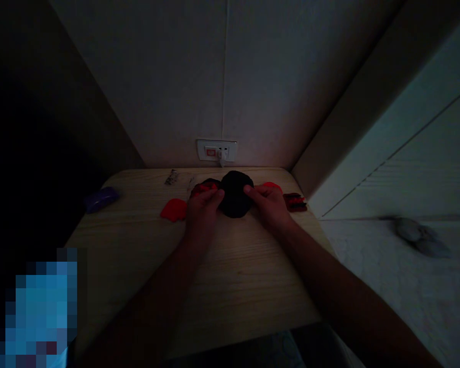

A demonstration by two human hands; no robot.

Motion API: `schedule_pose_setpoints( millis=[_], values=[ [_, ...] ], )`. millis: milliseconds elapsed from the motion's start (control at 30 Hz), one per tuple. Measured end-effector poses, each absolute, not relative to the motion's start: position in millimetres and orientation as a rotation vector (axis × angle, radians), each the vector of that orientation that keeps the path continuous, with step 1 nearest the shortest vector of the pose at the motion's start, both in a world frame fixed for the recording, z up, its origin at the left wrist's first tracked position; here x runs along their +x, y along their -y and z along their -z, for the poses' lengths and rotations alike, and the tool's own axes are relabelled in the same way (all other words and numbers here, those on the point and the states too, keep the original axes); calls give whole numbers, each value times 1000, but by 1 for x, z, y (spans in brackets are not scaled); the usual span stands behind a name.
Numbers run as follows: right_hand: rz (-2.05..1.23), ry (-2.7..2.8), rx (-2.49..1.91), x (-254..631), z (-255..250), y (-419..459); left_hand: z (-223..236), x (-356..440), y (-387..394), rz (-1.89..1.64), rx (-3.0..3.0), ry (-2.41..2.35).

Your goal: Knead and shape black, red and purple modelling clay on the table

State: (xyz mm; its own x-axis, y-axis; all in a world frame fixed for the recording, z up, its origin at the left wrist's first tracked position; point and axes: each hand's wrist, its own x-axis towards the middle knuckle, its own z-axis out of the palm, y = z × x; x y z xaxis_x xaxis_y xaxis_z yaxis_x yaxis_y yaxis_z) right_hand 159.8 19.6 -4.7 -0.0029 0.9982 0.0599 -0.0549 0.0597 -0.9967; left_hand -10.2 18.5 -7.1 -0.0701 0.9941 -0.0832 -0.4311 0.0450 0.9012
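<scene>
Dimly, I see left hand [201,212] and right hand [270,207] pinching a flattened black piece [236,197], perhaps clay; red piece [174,210] left of it, wall socket [216,151] beyond.

You are, it seems, in a dim room of a home, because before you stand a light wooden surface [230,286] with rounded corners, a pale wall [168,76] with a seam [225,76], a socket plate [211,152] with a plug [222,157], and, at your right, a pale panel [414,148].
</scene>
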Motion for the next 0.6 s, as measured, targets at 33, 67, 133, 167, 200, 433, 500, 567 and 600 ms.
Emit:
schedule_pose_setpoints(
  millis=[33, 67, 133, 167, 200, 433, 500, 567, 600],
  values=[
    [-1195, 1189, -1109, 160, 4, -20, 7, -10, -19, -1414, 786, -970],
    [-1194, 1172, -1089, 160, 4, -20, 6, -10, -19, -1427, 778, -975],
    [-1188, 1151, -1063, 160, 3, -21, 6, -11, -19, -1422, 744, -976],
    [-1178, 1143, -1058, 160, 3, -21, 6, -11, -19, -1412, 727, -972],
    [-1165, 1132, -1058, 159, 3, -20, 6, -11, -19, -1404, 721, -969],
    [-1166, 1176, -1101, 159, 1, -20, 7, -12, -19, -1485, 766, -1018],
    [-1124, 1192, -1124, 159, 0, -20, 5, -10, -18, -1451, 721, -984],
    [-1109, 1191, -1122, 159, -1, -19, 3, -8, -17, -1368, 719, -932],
    [-1117, 1189, -1111, 158, -1, -19, 3, -7, -16, -1335, 741, -917]
  ],
)
